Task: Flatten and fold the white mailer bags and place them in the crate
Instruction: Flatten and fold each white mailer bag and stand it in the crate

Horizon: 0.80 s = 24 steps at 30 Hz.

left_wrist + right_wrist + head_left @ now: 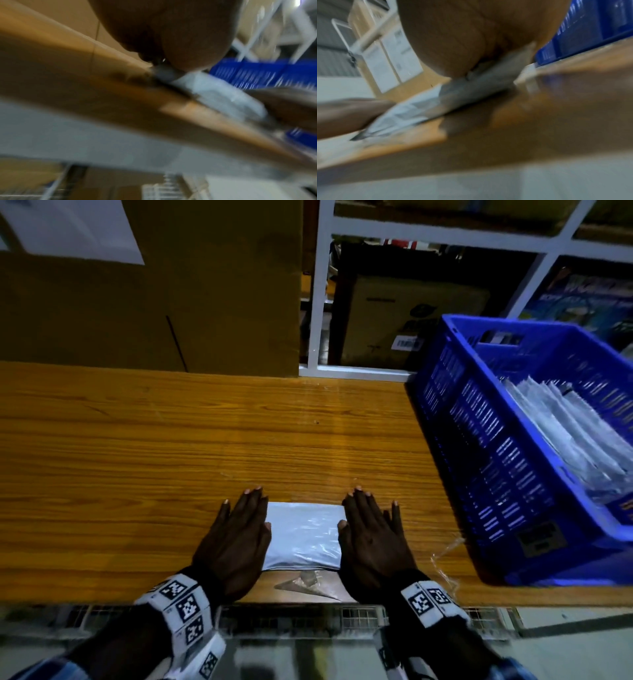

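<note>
My mailer bag is white, the table orange-brown woodgrain, the crate blue, my wristbands black-and-white checkered.

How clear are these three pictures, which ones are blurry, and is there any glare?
Head view: dim, mostly sharp at the centre, with sheen on the white mailer bag between the flat left hand and right hand; the blue crate smears at the edge. Left wrist view: heavily blurred. Right wrist view: equally blurred, no fine detail.
</note>
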{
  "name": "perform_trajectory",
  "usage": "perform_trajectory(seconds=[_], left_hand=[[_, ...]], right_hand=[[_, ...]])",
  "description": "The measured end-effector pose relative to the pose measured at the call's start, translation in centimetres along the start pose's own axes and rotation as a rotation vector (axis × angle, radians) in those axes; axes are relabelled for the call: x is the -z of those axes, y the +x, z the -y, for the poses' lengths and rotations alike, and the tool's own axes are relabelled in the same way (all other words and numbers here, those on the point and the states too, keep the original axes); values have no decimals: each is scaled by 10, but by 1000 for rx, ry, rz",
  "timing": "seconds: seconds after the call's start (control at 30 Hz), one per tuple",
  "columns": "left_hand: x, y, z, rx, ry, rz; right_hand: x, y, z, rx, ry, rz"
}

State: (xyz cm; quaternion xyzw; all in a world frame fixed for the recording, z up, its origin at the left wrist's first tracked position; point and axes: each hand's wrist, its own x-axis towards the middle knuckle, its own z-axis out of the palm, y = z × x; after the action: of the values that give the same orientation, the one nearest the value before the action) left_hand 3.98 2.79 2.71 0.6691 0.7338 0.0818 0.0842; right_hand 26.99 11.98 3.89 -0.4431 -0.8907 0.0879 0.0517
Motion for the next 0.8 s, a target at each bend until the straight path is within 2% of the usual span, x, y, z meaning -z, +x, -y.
perform_trajectory(seconds=[0.13,0.27,0.5,0.6,0.73,0.8], left_hand=[[-1,11,-36,-101,77,-18],[-10,13,-46,-87,53,8],[-20,16,-39,-96,55,-9],[-22,10,-23,-58,-7,-41],[-22,-6,10,36,-48,-54],[-18,-9,11,56,-48,-25]], right_hand=[[-6,11,23,113,-32,-40],[-18,5,32,127,-52,-31],[-23,6,31,73,-5,-66],[-23,2,21,25,-3,-92],[-11,-6,1,-117,79,14],[-5,-9,-3,-114,79,77]])
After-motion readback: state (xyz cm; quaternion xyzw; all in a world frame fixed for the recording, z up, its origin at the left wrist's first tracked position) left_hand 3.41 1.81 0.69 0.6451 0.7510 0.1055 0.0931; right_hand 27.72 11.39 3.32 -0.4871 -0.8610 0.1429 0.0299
